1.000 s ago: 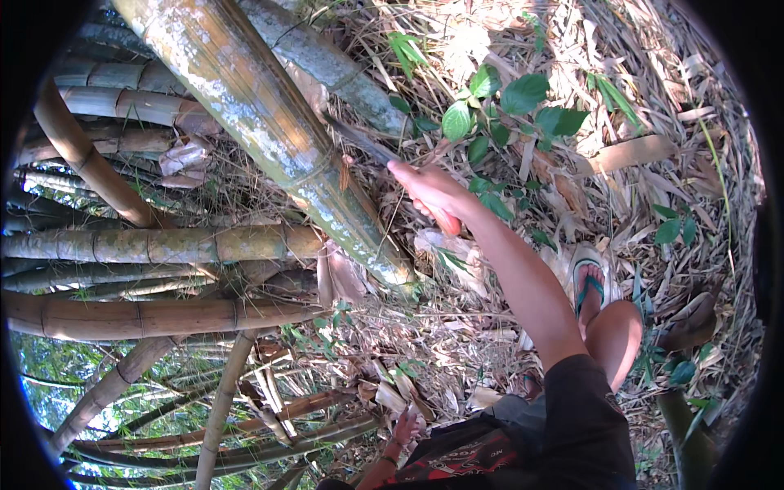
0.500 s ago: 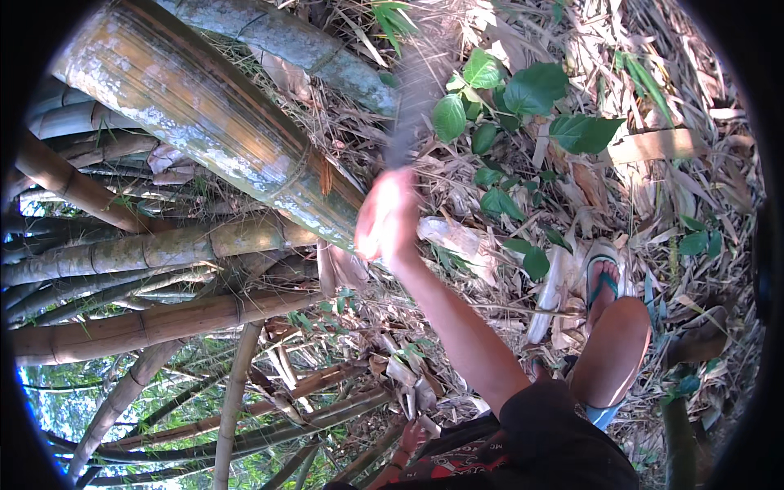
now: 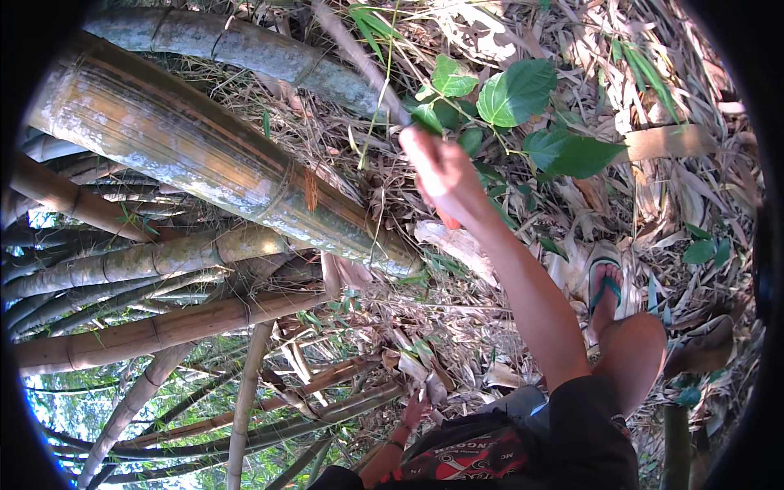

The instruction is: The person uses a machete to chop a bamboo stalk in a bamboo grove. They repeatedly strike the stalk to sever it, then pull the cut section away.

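Observation:
My right hand [image 3: 445, 180] is closed round the handle of a machete, raised over the leaf litter just right of the thick bamboo culm's lower end. The machete's long blade [image 3: 359, 61], blurred by motion, points up and left; an orange-red bit of the handle shows below my fist. The thick yellow-green bamboo culm [image 3: 188, 147], blotched with pale lichen, slants down from upper left. A small orange-brown splintered patch [image 3: 311, 189] marks its side. Low in the picture, my left hand [image 3: 415, 406], with a band on its wrist, has its fingers stretched out beside dry bamboo sheaths.
Another greyish culm [image 3: 245, 41] lies behind the thick one. Several more bamboo poles [image 3: 163, 331] crowd the left side. A green leafy plant [image 3: 518, 94] stands beside my right hand. My sandalled foot [image 3: 604, 282] rests on dry leaf litter at right.
My right hand and the machete have swung right, away from the thick culm, uncovering its lower end. The blade has tilted to the left. My left hand has risen slightly in the picture.

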